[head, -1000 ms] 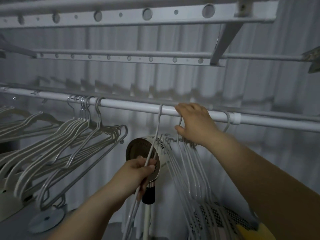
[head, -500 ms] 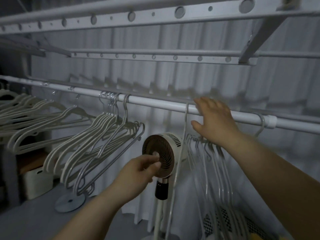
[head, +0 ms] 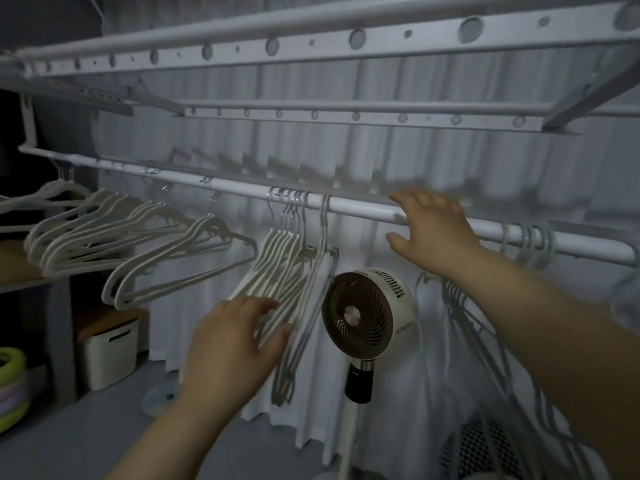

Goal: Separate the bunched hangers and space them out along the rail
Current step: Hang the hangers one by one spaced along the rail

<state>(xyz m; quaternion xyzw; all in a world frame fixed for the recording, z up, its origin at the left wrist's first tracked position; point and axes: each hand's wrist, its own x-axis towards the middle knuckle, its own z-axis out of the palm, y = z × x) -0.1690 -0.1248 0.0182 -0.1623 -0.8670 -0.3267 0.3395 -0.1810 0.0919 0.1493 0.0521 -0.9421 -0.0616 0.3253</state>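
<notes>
A white rail (head: 360, 206) runs from upper left down to the right. A tight bunch of white hangers (head: 287, 271) hangs at its middle, with one grey hanger (head: 320, 258) just to their right. More white hangers (head: 104, 230) fan out along the left part. Another bunch (head: 464, 317) hangs under my right forearm, with hooks (head: 530, 237) on the rail further right. My left hand (head: 235, 344) is spread open, fingertips at the lower ends of the middle bunch. My right hand (head: 433, 230) lies open in front of the rail, fingers straight, holding nothing.
A round pedestal fan (head: 363, 313) stands behind, between the two bunches. A perforated drying rack (head: 311, 39) spans overhead. White curtain (head: 450, 161) behind. A white bin (head: 107, 351) and coloured rings (head: 10, 386) sit low at left; a mesh basket (head: 485, 448) at lower right.
My left hand let go of the single hanger and moved left to the middle bunch. My right hand opened and slid left off the right bunch's hooks. The view swung left.
</notes>
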